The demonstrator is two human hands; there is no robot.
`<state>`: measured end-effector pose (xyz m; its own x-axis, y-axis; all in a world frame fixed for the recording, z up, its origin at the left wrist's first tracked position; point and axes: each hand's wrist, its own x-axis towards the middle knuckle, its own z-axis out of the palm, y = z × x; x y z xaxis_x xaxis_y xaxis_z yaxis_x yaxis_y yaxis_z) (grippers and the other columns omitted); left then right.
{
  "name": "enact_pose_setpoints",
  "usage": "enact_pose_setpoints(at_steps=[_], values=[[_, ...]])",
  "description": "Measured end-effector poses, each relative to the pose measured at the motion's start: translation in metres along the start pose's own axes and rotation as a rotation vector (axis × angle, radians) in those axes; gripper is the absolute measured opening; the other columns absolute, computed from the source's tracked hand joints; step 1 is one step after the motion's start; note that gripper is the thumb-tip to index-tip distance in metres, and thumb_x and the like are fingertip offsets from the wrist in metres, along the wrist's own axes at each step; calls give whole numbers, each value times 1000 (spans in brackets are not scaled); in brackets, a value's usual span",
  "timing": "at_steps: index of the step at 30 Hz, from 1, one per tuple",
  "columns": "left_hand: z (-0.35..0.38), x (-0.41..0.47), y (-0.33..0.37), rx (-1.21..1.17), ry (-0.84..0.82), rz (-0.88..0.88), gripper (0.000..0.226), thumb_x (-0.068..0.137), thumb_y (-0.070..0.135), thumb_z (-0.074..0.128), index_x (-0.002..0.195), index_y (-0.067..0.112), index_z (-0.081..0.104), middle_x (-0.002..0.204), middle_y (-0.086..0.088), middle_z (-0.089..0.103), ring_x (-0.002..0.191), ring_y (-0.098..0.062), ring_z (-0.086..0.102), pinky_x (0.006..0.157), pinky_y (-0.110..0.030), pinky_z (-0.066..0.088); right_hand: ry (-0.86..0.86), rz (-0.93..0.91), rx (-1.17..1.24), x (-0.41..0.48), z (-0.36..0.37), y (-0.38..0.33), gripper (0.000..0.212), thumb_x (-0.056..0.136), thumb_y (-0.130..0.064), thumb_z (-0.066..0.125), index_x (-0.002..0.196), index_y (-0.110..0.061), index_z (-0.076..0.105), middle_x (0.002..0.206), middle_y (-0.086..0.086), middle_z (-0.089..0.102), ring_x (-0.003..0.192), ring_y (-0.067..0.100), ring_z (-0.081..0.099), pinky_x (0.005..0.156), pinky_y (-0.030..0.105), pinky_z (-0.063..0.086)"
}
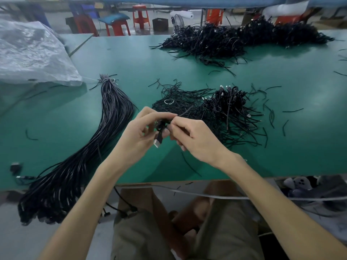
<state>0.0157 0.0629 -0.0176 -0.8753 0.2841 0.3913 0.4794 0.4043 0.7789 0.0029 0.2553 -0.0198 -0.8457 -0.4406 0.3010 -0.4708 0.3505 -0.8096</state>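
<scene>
— What's the surface and the room?
— I see a green tabletop [131, 62]. Red stools [140, 15] stand beyond it at 12 o'clock. A white sack [32, 53] lies at 10, a long cable bundle [105, 132] at 8 and a cable pile [244, 38] at 1.
— And the hands?
— Both meet mid-frame, just above the tabletop. The left hand [139, 132] curls round a coiled cable [161, 124]; the right hand [195, 137] pinches its top. Its USB plug [157, 143] points to 7 o'clock, long axis 1 to 7.
</scene>
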Motion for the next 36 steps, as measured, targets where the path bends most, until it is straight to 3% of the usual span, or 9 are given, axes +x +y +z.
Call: enact_pose_setpoints(at_steps=[5,10,14,18,22,24,30,33,36], values=[[-1,4,9,45,-20,143,27,103,5,56,126,10,69,136,1,64,129,-18,58,109,-39,45,11,-65,5,-4,1,-6,25,106,-17,51,86,-5,58,75,13,62,57,26,55,55,43,50],[-2,7,17,318,81,136,14,103,10,52,105,13,66,81,11,66,77,-23,67,76,-40,53,89,-172,-135,-5,3,-14,17,105,-9,52,99,-2,67,82,-9,63,69,7,57,68,29,46],[-2,12,25,624,160,84,31,106,33,42,85,12,51,72,4,59,70,-34,54,64,-38,33,159,-225,-321,-5,5,-19,19,105,-11,53,99,2,65,89,10,65,75,32,60,69,52,51],[-3,18,31,665,65,-71,49,105,47,40,69,14,43,61,-1,54,62,-28,51,58,-42,36,211,-316,-556,-5,5,-18,21,103,-13,56,93,1,67,82,12,64,67,35,60,58,50,51],[-13,34,32,309,-206,-461,57,101,52,52,60,15,67,45,4,55,41,-12,40,46,-24,35,224,-467,-809,-9,4,-14,18,98,-10,63,81,-5,66,70,7,60,54,26,55,50,39,49],[-20,34,32,154,-315,-513,54,102,50,52,69,13,74,50,2,59,46,-14,42,49,-22,36,219,-473,-805,-12,6,-10,23,100,-13,58,80,-6,65,70,6,59,55,25,56,50,39,48],[-25,8,20,-308,-338,-210,35,107,11,39,139,3,50,102,-16,74,80,-27,64,68,-34,49,158,-191,-374,-21,4,7,18,103,-10,54,88,-4,60,78,2,58,66,27,53,62,49,48],[-18,2,15,-426,-377,-134,38,102,2,43,139,-2,52,108,-18,71,87,-29,61,69,-34,48,144,-144,-188,-21,5,10,18,102,-8,56,85,-12,56,78,-9,54,69,19,50,65,45,46],[-5,6,12,-210,-218,-106,32,102,20,51,122,2,66,78,-3,67,68,-16,54,60,-27,42,131,-125,-182,-22,11,14,17,104,-12,52,93,-7,65,83,-7,63,72,13,57,68,35,47]])
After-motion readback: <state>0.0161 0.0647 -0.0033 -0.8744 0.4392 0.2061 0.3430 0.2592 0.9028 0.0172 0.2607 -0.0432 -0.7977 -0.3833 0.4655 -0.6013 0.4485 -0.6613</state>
